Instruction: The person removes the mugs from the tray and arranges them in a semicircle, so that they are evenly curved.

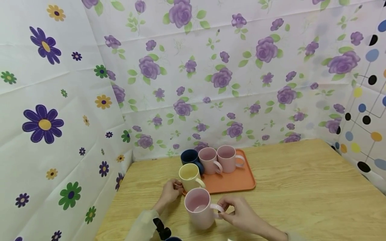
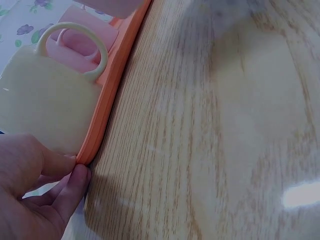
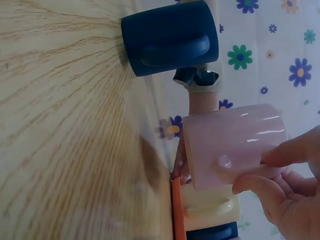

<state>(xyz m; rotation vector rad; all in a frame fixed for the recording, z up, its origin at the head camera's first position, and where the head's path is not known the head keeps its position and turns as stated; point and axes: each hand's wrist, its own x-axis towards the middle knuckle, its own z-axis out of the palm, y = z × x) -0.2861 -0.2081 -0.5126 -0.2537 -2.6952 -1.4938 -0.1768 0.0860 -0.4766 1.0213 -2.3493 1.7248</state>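
My right hand point(image 1: 242, 214) pinches the handle of a pink mug point(image 1: 199, 216) between thumb and fingers. The mug is upright and lifted above the table, in front of the orange tray point(image 1: 230, 184). In the left wrist view, the thumb and fingers of my left hand point(image 2: 42, 182) pinch the tray's rounded front left corner. Right beside that hand, a pale yellow mug point(image 1: 188, 180) stands on the tray. Behind it are a navy mug point(image 1: 189, 156) and two more pink mugs, one in the middle point(image 1: 207, 162) and one on the right point(image 1: 226, 160).
Another navy mug point(image 3: 170, 42) stands on the wooden table point(image 1: 295, 187), close to my left forearm. Floral sheeting point(image 1: 205, 110) hangs behind the table, with more patterned sheets on the left and right.
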